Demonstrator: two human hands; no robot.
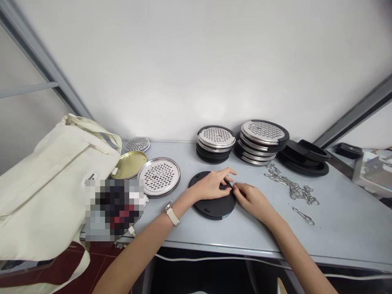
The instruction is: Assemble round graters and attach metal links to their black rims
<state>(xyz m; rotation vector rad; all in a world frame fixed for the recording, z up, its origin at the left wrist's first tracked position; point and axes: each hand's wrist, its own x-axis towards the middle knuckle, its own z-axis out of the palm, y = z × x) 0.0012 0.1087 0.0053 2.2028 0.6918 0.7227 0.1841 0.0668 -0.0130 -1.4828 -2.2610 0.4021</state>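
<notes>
A round black plastic disc lies flat on the table near its front edge. My left hand rests over the disc with its fingers apart, the thumb and forefinger pointing at the disc's right rim. At that rim my right hand is closed in a pinch. A small thin piece glints at its fingertips, too small to make out. To the right lie several looped metal wire clips in a loose heap, with a single wire clip nearer the front.
Behind the disc stand two stacks of perforated metal grater plates with black rims, a smaller stack and a larger stack. Black bowl-shaped parts sit at right. Leftward are a loose grater plate, gold lid and cream bag.
</notes>
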